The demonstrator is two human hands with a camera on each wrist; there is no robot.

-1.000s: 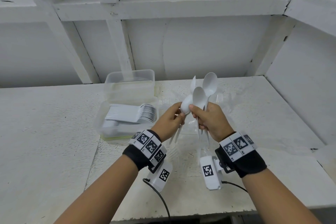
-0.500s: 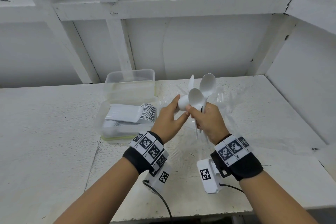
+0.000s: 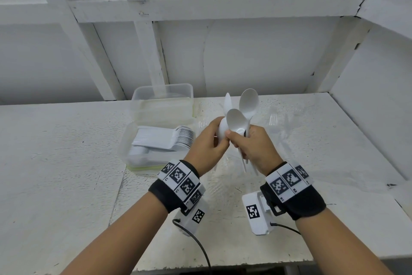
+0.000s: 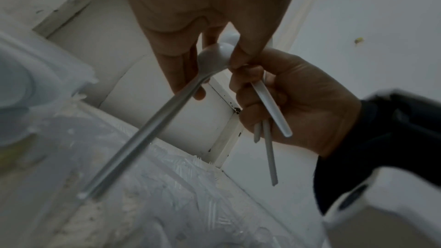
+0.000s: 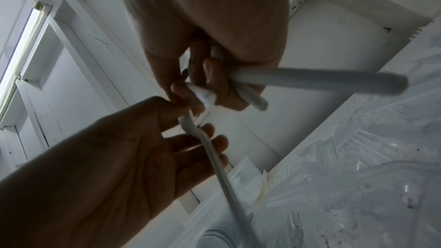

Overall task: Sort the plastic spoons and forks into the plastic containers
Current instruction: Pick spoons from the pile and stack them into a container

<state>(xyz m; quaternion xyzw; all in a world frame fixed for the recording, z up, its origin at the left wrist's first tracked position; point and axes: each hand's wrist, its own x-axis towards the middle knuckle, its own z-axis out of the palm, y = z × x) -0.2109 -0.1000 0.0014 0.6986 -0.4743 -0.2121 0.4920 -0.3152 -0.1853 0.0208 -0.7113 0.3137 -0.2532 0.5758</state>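
My right hand (image 3: pixel 243 141) grips a bundle of white plastic spoons (image 3: pixel 248 103) by their handles, bowls up, above the middle of the table. My left hand (image 3: pixel 219 134) pinches the bowl of one white spoon (image 4: pixel 214 56) at the bundle's left side; its handle slants down towards the wrist camera. In the right wrist view that spoon's handle (image 5: pixel 222 167) crosses the left palm, and the right hand (image 5: pixel 214 74) holds the other handles (image 5: pixel 310 82). A near clear container (image 3: pixel 124 147) holds stacked white spoons. A second clear container (image 3: pixel 162 100) stands behind it.
Clear plastic forks (image 3: pixel 274 118) lie scattered on the white table (image 3: pixel 66 163) under and to the right of my hands. White wall framing rises behind the table. A raised white ledge (image 3: pixel 367 141) borders the right side.
Both hands have risen a little and moved away from me with the spoons. The left hand's fingers loosened, then closed again on one spoon's bowl.
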